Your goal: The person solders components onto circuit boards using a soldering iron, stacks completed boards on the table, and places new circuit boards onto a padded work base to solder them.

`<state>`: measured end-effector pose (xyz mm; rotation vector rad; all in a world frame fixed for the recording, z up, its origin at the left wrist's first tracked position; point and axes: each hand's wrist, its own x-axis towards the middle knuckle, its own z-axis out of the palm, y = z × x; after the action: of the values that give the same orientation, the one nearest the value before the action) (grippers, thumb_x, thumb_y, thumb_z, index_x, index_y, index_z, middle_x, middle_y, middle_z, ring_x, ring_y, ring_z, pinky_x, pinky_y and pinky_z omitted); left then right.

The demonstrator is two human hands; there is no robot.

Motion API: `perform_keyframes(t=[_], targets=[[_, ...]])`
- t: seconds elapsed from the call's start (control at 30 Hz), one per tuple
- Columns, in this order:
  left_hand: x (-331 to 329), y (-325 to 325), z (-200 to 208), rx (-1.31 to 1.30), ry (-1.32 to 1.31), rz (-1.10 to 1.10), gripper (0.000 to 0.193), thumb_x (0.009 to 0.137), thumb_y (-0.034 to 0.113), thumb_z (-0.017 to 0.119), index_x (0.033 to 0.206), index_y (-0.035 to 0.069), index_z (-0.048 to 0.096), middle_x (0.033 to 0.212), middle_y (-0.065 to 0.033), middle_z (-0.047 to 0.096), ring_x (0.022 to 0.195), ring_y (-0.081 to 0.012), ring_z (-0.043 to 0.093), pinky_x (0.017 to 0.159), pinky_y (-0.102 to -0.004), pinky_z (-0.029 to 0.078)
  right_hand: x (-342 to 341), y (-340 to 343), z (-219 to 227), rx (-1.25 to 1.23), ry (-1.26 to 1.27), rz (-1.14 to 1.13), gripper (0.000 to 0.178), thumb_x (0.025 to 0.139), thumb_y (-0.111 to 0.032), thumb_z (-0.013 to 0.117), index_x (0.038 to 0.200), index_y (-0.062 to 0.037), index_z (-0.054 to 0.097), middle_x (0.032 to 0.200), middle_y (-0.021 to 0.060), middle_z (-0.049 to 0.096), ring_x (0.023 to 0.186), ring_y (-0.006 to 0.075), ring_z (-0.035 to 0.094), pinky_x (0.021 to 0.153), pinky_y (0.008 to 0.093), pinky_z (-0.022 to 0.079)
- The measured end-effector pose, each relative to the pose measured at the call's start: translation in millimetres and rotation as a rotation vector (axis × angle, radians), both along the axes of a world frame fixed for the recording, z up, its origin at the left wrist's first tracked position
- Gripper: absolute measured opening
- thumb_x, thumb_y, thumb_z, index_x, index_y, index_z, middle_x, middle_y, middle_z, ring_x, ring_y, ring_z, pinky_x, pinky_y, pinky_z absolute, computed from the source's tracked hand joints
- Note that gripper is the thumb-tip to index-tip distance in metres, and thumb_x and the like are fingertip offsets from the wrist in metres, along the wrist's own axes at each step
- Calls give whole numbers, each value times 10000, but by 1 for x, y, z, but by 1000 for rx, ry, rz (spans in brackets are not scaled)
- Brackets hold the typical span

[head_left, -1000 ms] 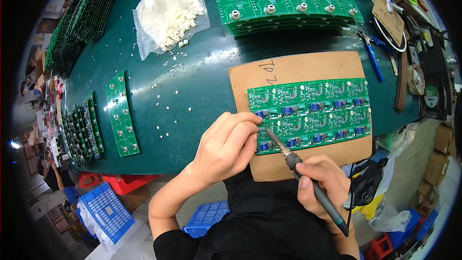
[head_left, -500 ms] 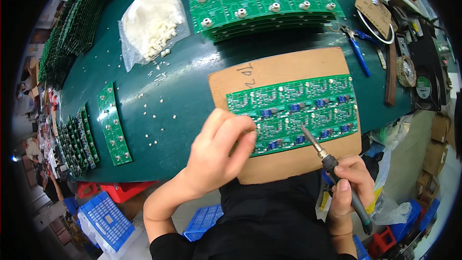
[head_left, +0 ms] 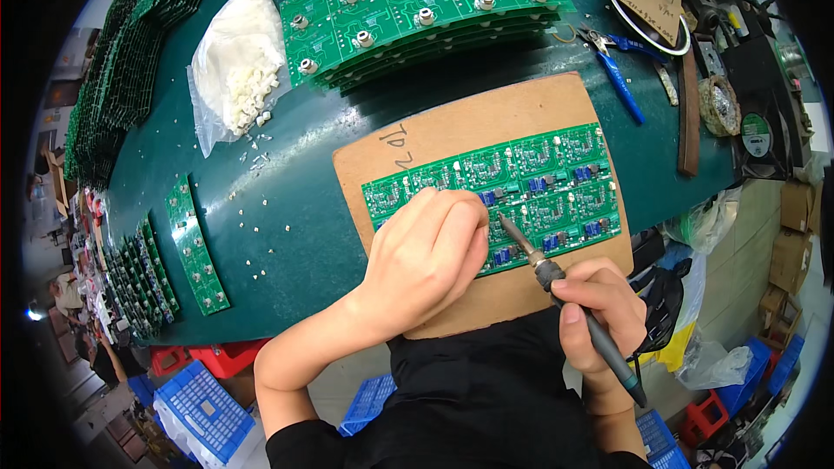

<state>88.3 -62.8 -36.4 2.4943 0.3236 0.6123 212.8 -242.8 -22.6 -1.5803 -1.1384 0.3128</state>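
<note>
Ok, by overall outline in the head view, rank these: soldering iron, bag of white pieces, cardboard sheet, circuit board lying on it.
1. Cardboard sheet
2. Circuit board, partly behind the left hand
3. Bag of white pieces
4. Soldering iron, longer than the bag but much thinner

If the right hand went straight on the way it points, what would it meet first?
The board, most likely: the right hand aims the iron at it, tip leading. Whether they already touch is unclear.

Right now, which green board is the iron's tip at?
The green board on the brown cardboard, left hand over it; the other boards are off the cardboard.
</note>
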Motion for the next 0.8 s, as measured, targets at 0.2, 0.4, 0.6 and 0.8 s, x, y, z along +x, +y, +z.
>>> perform_keyframes(t=[0.2, 0.4, 0.6, 0.8], targets=[[4, -5, -4, 85, 0, 37, 246, 700, -58, 713, 888, 33, 583, 882, -78, 646, 758, -250, 623, 664, -340, 504, 5, 3, 3, -1, -46, 51, 211, 733, 12, 643, 941, 34, 674, 676, 109, 598, 626, 266, 623, 569, 329, 510], [3, -6, -4, 62, -40, 40, 241, 692, -54, 719, 872, 37, 586, 860, -70, 639, 724, -239, 608, 630, -326, 493, 6, -6, 4, 36, -3, -28, 200, 725, 12, 646, 921, 35, 678, 679, 117, 604, 613, 259, 617, 561, 319, 501], [8, -14, 0, 249, 29, 65, 243, 688, -55, 721, 874, 31, 592, 851, -69, 631, 682, -235, 578, 593, -320, 479, 12, -1, 0, 7, 39, 27, 205, 720, 8, 645, 920, 31, 685, 666, 114, 598, 599, 249, 611, 555, 317, 498], [5, -12, 6, 72, 51, 33, 256, 703, -76, 704, 914, 16, 592, 916, -96, 635, 753, -258, 605, 659, -337, 497, 21, -7, 2, 34, 114, -38, 161, 739, -20, 638, 887, 28, 682, 684, 112, 597, 631, 235, 596, 574, 312, 478]])
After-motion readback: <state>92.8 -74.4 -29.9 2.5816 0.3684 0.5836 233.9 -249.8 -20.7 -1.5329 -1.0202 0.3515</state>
